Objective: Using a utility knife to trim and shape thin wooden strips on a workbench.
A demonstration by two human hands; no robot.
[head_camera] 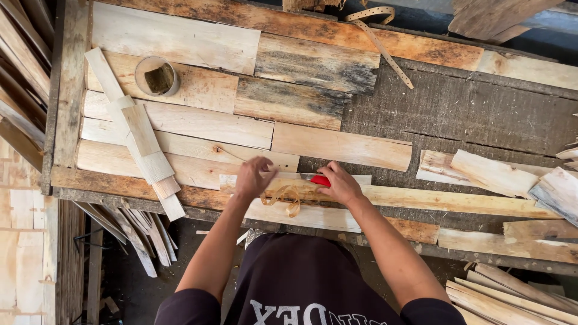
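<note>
My right hand (340, 183) grips a red-handled knife (319, 180), its blade pointing left along a long pale wood strip (457, 200) at the near edge of the workbench (457, 108). My left hand (253, 176) presses down on the left part of that strip, fingers bent. Curled wood shavings (290, 197) hang off the strip between my two hands.
Flat wood slats (180, 123) cover the bench's left half, with a short stack (144, 141) lying diagonally on them. A round tin (157, 76) stands at the back left. More offcuts (500, 174) lie right. A perforated strap (379, 36) lies at the far edge. Slats (512, 298) are piled below.
</note>
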